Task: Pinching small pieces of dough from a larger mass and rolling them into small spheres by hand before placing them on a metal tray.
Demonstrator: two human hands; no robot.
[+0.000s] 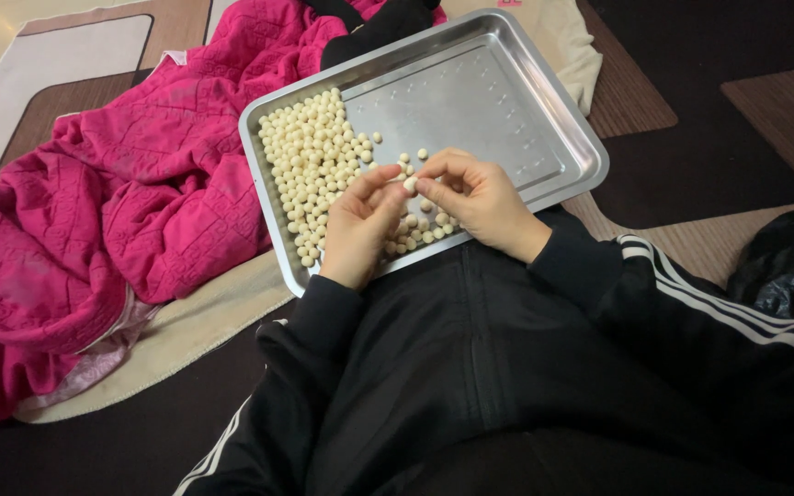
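Observation:
A rectangular metal tray (526, 119) rests tilted on my lap and the bedding. Several small cream-coloured balls (310, 156) lie packed along its left side and near edge. My left hand (356, 230) and my right hand (482, 200) meet above the tray's near edge. Together their fingertips pinch one small cream ball (410, 184). Both arms wear black sleeves with white stripes.
A crumpled pink quilted blanket (112, 211) lies to the left, over a beige cloth (195, 321). A black plastic bag (788, 266) sits at the right edge. A patterned brown and cream floor mat (691, 119) lies beyond the tray.

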